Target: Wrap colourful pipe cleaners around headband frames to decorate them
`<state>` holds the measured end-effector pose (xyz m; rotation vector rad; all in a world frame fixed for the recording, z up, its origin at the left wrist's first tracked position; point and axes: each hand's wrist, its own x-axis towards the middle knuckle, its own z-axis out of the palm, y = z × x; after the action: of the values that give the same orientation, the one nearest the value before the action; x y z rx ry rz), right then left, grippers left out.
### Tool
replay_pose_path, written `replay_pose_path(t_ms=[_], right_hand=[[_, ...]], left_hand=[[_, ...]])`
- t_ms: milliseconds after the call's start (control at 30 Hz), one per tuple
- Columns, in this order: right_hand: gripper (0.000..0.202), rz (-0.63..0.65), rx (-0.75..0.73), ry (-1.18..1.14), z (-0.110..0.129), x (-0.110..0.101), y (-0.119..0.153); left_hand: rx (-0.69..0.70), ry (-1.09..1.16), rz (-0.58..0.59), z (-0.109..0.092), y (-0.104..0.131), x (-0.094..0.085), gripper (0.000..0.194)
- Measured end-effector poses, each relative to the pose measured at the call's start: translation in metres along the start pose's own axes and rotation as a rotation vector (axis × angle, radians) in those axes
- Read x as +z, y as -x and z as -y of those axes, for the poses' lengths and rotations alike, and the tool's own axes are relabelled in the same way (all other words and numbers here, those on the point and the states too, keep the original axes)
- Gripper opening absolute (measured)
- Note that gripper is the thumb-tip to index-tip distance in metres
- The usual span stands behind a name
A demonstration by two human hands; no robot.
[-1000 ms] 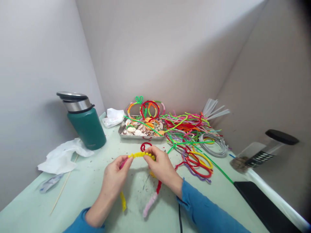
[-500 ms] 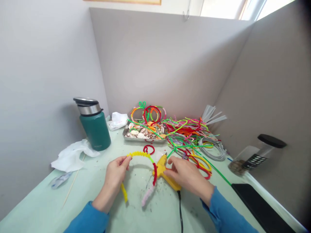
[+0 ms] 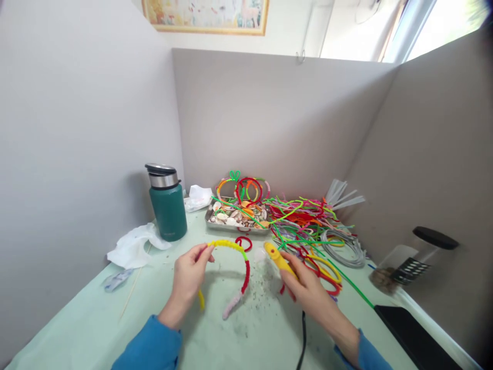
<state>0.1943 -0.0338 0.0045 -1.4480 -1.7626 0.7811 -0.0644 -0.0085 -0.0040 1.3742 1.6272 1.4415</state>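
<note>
My left hand [image 3: 187,278] pinches the left side of an arched hoop [image 3: 231,245] wrapped in yellow, green, red and pink pipe cleaner, holding it upright above the table. My right hand [image 3: 308,290] grips a yellow glue gun [image 3: 276,257], its nozzle pointing up and left, a short way right of the hoop's red side. A black cord [image 3: 302,343] runs from the gun toward me. Both arms wear blue sleeves.
A green flask [image 3: 168,204] stands at the left, with crumpled tissue [image 3: 133,245] and a wooden skewer [image 3: 133,290] beside it. A metal tray of shells [image 3: 235,218] and a tangle of pipe cleaners [image 3: 308,221] fill the back. A lidded jar [image 3: 418,257] lies at the right.
My right hand let go of the hoop, reached right, and picked up the glue gun. The left hand kept hold of the hoop. The camera tilted upward.
</note>
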Motion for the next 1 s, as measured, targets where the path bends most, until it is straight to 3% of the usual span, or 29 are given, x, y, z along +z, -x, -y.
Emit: replay_pose_path(t_ms=[100, 300, 600, 1000], right_hand=[[0.022, 0.002, -0.028, -0.328, 0.006, -0.003, 0.001], [0.029, 0.25, -0.069, -0.569, 0.029, 0.006, -0.004], [0.045, 0.393, -0.117, -0.591, 0.042, 0.024, -0.011], [0.046, 0.476, -0.126, -0.525, 0.04, 0.017, -0.007]], left_hand=[[0.16, -0.07, -0.021, -0.005, 0.005, 0.0, 0.028], [0.398, -0.168, -0.067, -0.011, 0.014, 0.002, 0.022], [0.425, -0.218, -0.129, -0.008, 0.017, 0.003, 0.015], [0.445, -0.251, -0.164, -0.006, 0.018, 0.003, 0.012]])
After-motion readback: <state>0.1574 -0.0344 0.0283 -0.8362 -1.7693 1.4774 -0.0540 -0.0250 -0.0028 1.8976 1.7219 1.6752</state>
